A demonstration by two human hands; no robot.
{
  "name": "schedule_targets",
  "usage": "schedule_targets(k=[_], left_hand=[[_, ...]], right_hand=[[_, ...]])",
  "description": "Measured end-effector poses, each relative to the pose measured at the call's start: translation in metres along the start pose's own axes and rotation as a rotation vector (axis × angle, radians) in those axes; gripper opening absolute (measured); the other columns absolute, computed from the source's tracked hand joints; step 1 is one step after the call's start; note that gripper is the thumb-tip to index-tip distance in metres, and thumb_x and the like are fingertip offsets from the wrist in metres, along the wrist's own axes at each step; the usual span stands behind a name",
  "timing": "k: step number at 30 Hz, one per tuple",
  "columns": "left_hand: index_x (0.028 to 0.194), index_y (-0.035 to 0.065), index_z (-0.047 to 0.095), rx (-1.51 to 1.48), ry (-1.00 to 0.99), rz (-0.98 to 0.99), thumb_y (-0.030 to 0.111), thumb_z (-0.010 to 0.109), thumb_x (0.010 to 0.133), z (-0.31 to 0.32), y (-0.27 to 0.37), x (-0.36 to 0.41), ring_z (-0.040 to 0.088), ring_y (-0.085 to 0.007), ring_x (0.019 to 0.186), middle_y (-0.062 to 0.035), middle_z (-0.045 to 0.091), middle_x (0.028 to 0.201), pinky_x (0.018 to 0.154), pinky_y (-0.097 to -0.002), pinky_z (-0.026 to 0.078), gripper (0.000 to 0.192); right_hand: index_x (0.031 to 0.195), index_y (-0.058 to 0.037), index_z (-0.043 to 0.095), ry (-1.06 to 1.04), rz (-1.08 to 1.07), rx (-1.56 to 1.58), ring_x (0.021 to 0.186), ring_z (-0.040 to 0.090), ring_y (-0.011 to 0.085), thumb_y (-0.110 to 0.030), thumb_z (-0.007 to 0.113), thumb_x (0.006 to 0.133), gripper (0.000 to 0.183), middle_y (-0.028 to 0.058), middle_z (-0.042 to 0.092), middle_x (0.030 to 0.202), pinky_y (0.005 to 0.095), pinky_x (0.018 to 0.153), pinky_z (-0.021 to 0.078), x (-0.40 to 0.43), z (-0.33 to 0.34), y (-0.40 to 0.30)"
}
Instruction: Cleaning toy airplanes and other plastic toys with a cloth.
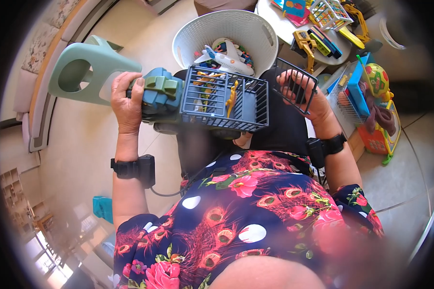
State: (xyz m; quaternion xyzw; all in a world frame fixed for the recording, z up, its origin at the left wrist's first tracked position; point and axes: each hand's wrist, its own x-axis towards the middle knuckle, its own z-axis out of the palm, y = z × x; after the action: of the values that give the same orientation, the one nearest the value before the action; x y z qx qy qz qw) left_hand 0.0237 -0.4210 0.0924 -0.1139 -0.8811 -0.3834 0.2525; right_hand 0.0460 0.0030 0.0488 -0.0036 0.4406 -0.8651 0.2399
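Observation:
My left hand (pixel 127 103) grips the blue-green cab (pixel 161 90) of a toy truck held above my lap. Behind the cab, a dark grey barred cage (pixel 224 99) forms the truck's bed. Orange-yellow toy animals lie inside it, one a small dinosaur-like figure (pixel 232 98); the others are partly hidden by bars. In my right hand (pixel 303 92) is a separate dark barred panel (pixel 296 86), tilted and apart from the cage's right end. My fingers show through its bars. The truck's wheels (pixel 166 128) are partly in view underneath.
Beyond the truck stands a white perforated basket (pixel 186 36) holding a toy airplane (pixel 226 59) and other toys. A pale green plastic piece (pixel 90 72) is at left. Toy excavators (pixel 305 45) rest on a round white table (pixel 269 16); a wire basket (pixel 341 95) of toys sits at right.

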Motion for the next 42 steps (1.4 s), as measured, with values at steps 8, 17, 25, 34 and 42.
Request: schedule_targets(k=[8,17,25,34,42], left_hand=[[0.101,0.0049,0.069,0.388,-0.187,0.206,0.005,0.055,0.085,-0.011,0.041,0.019,0.058,-0.0295,0.109,-0.0123,0.063,0.117,0.095,-0.0375,0.046,0.021],[0.099,-0.0015,0.066,0.274,-0.444,-0.058,0.004,0.054,0.084,-0.006,0.076,0.045,0.067,-0.034,0.091,-0.0182,0.069,0.098,0.084,-0.038,0.052,0.021],[0.131,0.0162,0.059,0.392,-0.212,0.518,0.017,0.072,0.077,0.043,0.078,0.032,0.066,-0.0313,0.095,-0.0162,0.07,0.101,0.083,-0.0401,0.053,0.055],[0.12,0.0155,0.066,0.27,-0.63,0.378,0.006,0.069,0.073,0.031,0.095,0.027,0.064,-0.0308,0.09,-0.0103,0.071,0.098,0.081,-0.0397,0.051,0.048],[0.101,0.0048,0.07,-0.133,-0.451,0.034,0.013,0.066,0.089,0.029,0.092,0.022,0.063,-0.0226,0.069,-0.0113,0.069,0.084,0.065,-0.0302,0.05,0.016]], right_hand=[[0.106,-0.0042,0.058,0.038,-0.006,-0.108,0.067,0.049,0.005,-0.037,0.053,0.097,0.035,0.003,0.058,0.098,0.0179,0.057,0.0413,0.014,0.016,-0.011],[0.104,-0.002,0.059,-0.046,0.09,0.11,0.066,0.05,0.0036,-0.037,0.053,0.097,0.037,-0.0013,0.056,0.082,0.0182,0.059,0.0415,0.042,0.035,0.006],[0.097,-0.0004,0.069,-0.243,0.089,-0.935,0.064,0.054,0.0086,-0.033,0.061,0.088,0.035,0.0027,0.059,0.072,0.0244,0.055,0.0415,0.069,0.105,-0.023],[0.102,0.0017,0.068,-0.156,-0.052,-1.248,0.068,0.06,0.0162,-0.033,0.062,0.086,0.039,0.0102,0.066,0.081,0.0301,0.063,0.0486,0.088,0.121,-0.009],[0.12,0.0021,0.057,0.021,-0.021,-0.65,0.071,0.056,0.0096,-0.02,0.056,0.092,0.036,0.0077,0.06,0.093,0.0243,0.056,0.048,0.053,0.079,-0.005]])
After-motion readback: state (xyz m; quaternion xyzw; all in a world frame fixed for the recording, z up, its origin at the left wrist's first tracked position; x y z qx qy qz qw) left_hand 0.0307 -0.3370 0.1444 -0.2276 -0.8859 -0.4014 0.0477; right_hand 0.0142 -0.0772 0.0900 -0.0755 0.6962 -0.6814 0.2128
